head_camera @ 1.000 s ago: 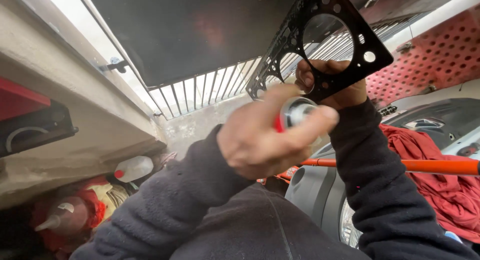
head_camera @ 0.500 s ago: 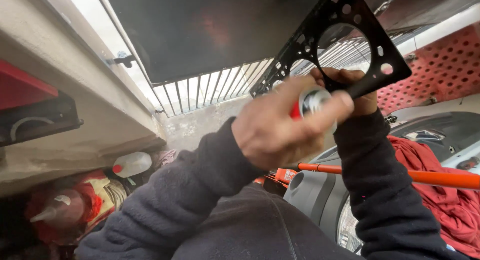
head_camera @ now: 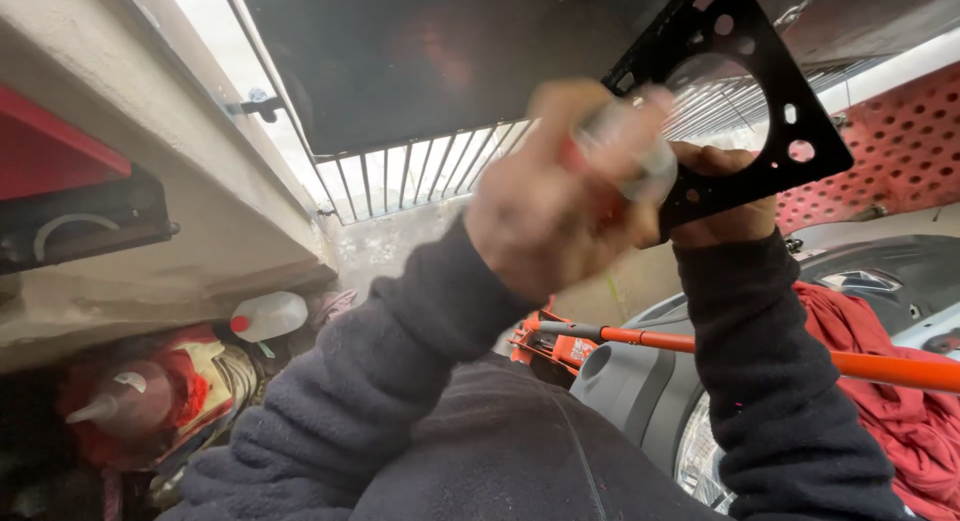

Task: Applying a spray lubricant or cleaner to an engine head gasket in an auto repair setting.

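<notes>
From the head view I see my left hand [head_camera: 560, 196] wrapped tight around a small spray can [head_camera: 625, 161] with a red body and pale top, raised in front of a black gasket [head_camera: 760, 111]. My right hand [head_camera: 725, 196] pinches the lower corner of that gasket, thumb on the near face, holding it up against the light from a barred window [head_camera: 420, 176].

To do this well, I judge the can should sit a little back from the gasket face and sweep evenly, with the right hand gripping only the edge so no finger shadows the surface. Turning the gasket rather than the can would likely give a more even coat.

The left hand is smeared by motion blur, so I cannot tell where its fingers sit on the nozzle, nor which way the nozzle points. The upper end of the gasket runs out of frame. Below, an orange bar [head_camera: 800, 356] crosses a grey moulded part [head_camera: 630, 391], with red cloth [head_camera: 900, 401] on the right. A white jug [head_camera: 270, 316] lies lower left among clutter too dim to name.
</notes>
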